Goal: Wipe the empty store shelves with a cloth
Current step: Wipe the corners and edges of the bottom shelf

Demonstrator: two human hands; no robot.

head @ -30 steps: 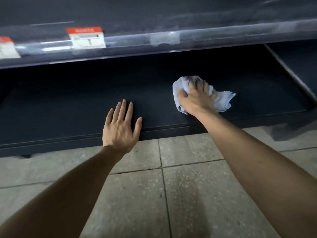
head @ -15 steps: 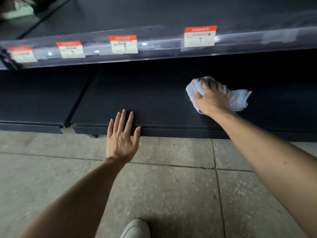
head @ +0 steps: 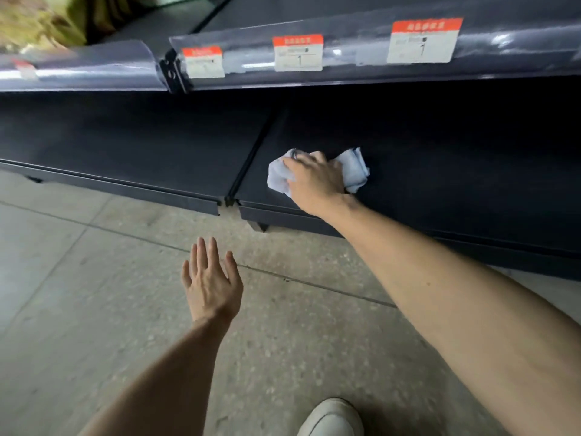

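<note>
My right hand (head: 316, 184) presses a crumpled pale blue cloth (head: 353, 169) flat on the dark bottom shelf (head: 440, 171), close to its left end. The cloth shows on both sides of the hand. A seam (head: 248, 166) separates this shelf from the neighbouring bottom shelf (head: 125, 146) on the left, which is bare. My left hand (head: 210, 281) hovers over the floor in front of the shelves, fingers spread, holding nothing.
An upper shelf edge (head: 345, 70) overhangs the bottom shelf and carries orange-and-white price labels (head: 298, 53). Grey tiled floor (head: 94, 294) lies in front. My white shoe (head: 333, 418) is at the bottom edge. Blurred yellowish goods (head: 34, 23) sit top left.
My right hand has slid the cloth leftward along the bottom shelf, near the seam. My left hand has come off the shelf edge and now hangs over the floor. The view has swung left.
</note>
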